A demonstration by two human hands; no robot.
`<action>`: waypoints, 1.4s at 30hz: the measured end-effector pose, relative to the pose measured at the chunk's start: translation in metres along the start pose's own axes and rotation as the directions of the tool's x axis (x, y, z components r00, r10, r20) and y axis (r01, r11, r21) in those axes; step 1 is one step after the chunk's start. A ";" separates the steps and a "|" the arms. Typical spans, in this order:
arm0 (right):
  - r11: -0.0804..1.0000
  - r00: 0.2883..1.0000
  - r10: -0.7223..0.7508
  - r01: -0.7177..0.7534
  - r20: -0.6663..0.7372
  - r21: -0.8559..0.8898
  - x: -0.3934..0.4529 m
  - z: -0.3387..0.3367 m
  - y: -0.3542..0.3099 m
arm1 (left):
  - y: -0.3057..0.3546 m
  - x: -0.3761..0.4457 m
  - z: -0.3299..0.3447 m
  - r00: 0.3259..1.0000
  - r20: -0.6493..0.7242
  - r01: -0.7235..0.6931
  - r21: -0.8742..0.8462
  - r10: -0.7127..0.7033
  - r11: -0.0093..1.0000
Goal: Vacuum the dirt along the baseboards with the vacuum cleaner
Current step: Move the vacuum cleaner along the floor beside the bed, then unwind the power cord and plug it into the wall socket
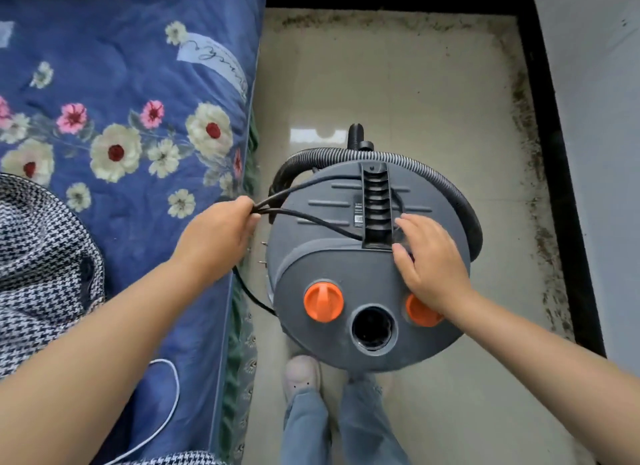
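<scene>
Vacuum cleaner (363,267) stands upright on the tiled floor (433,94) beside the bed (138,153), top facing the camera; its carry handle (377,206) runs away from the person. Left hand (214,232) grips a loop of black power cord (311,219) at the drum's left edge. Right hand (429,260) rests on the lid, fingers relaxed, just right of the handle. Dirt (533,187) lines the black baseboard (561,187).

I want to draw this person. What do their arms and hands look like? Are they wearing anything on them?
Both arms are bare, with no sleeves showing. The left hand and the right hand wear no gloves, and I see no rings, watch or bracelet. Lower down the person wears light blue jeans and a pale shoe.
</scene>
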State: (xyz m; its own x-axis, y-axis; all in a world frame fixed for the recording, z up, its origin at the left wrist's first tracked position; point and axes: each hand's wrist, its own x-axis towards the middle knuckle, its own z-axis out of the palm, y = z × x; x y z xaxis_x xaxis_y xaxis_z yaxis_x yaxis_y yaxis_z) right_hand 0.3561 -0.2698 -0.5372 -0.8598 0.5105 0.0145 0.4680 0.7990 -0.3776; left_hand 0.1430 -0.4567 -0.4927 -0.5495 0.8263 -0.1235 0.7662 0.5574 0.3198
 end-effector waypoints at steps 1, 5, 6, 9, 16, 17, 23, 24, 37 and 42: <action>1.000 1.000 -0.024 0.024 0.008 -0.003 -0.002 -0.003 -0.001 | -0.003 -0.014 -0.005 0.998 -0.051 0.023 -0.097 -0.028 0.995; 0.990 0.997 -0.074 0.073 0.008 0.118 0.006 -0.012 -0.036 | 0.003 -0.067 -0.018 0.976 -0.173 0.058 -0.382 -0.133 0.922; 0.981 0.996 -0.088 0.083 0.024 0.177 0.008 -0.013 -0.051 | 0.007 -0.077 -0.019 0.974 -0.157 0.078 -0.432 -0.160 0.899; 0.900 0.989 0.047 -0.103 0.142 0.423 0.012 -0.012 -0.095 | 0.016 -0.105 -0.020 0.985 -0.045 0.116 -0.532 -0.165 0.839; -0.369 0.796 0.287 -0.422 0.534 0.828 -0.030 -0.049 -0.137 | 0.023 -0.158 -0.012 0.956 0.295 0.201 -0.648 -0.002 0.735; -0.468 0.784 0.309 -0.367 0.538 0.804 -0.046 -0.056 -0.135 | 0.027 -0.166 -0.009 0.947 0.322 0.214 -0.656 0.012 0.724; -0.371 0.654 0.534 -0.388 0.536 0.844 -0.170 -0.068 -0.115 | 0.062 -0.230 0.010 0.899 0.433 0.391 -0.735 -0.060 0.554; -0.288 0.634 0.584 -0.422 0.507 0.860 -0.190 -0.071 -0.112 | 0.069 -0.240 0.013 0.903 0.424 0.379 -0.723 -0.062 0.577; 0.547 0.775 0.630 -0.488 0.049 0.680 -0.381 -0.181 -0.004 | 0.267 -0.261 0.024 0.762 0.630 0.512 -0.727 0.149 0.458; 0.830 0.814 0.557 -0.553 -0.164 0.072 -0.427 -0.234 0.091 | 0.401 -0.251 0.037 0.563 0.776 0.391 -0.554 0.286 0.735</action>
State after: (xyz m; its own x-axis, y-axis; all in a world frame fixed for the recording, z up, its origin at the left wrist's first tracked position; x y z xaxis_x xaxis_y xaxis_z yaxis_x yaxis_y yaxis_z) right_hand 0.8136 -0.3401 -0.3608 -0.4061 0.9126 -0.0469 0.8492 0.3579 -0.3883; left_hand 0.6007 -0.4370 -0.3682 0.1682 0.6871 -0.7068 0.1636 0.6876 0.7074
